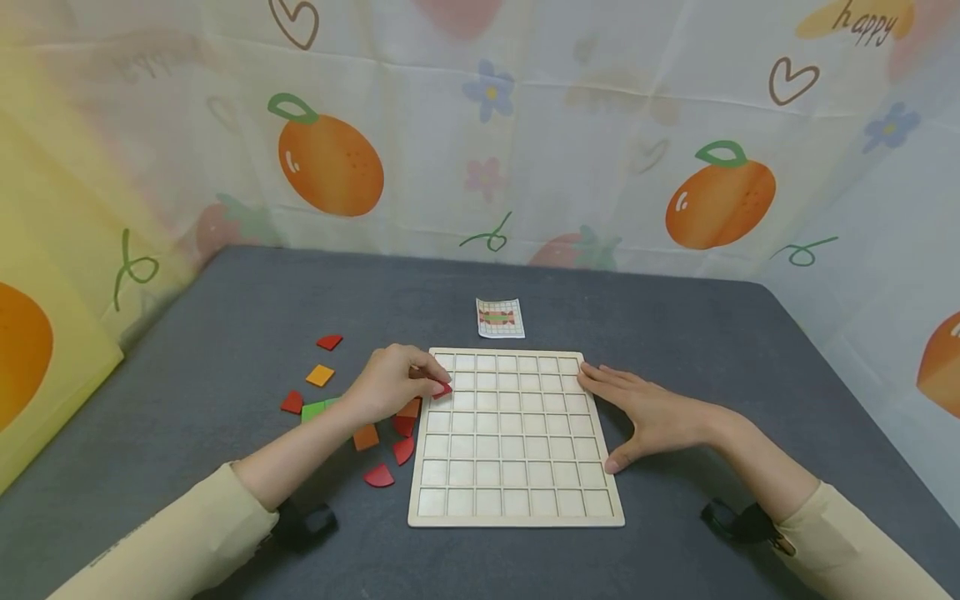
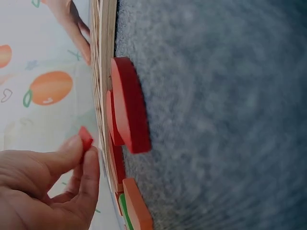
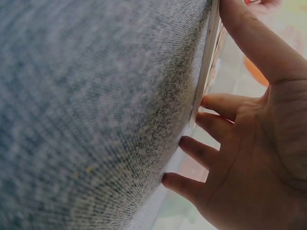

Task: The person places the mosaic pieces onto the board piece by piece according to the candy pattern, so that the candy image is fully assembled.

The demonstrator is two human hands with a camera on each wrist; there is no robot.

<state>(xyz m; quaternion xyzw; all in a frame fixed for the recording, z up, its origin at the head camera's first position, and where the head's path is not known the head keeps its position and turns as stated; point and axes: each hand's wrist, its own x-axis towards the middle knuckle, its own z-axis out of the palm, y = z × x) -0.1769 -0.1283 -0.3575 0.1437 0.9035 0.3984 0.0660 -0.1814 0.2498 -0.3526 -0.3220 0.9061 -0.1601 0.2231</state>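
My left hand (image 1: 393, 382) pinches a small red piece (image 1: 442, 390) between thumb and fingertips, over the upper left squares of a pale wooden grid board (image 1: 517, 521). In the left wrist view the same red piece (image 2: 86, 137) shows at the fingertips, its full outline partly covered by them. My right hand (image 1: 651, 408) spreads along the board's right edge, with thumb and fingers touching the rim. Seen in the right wrist view, the fingers (image 3: 194, 151) are extended beside the board's side (image 3: 205, 67).
Left of the board lie several loose pieces: red quarter-rounds (image 1: 379, 476), an orange square (image 1: 366, 437), a yellow-orange square (image 1: 320, 376) and green pieces (image 1: 312, 411) partly behind the left wrist. Behind the board lies a small printed pattern card (image 1: 500, 318). A patterned cloth (image 1: 420, 150) hangs at the table's far edge.
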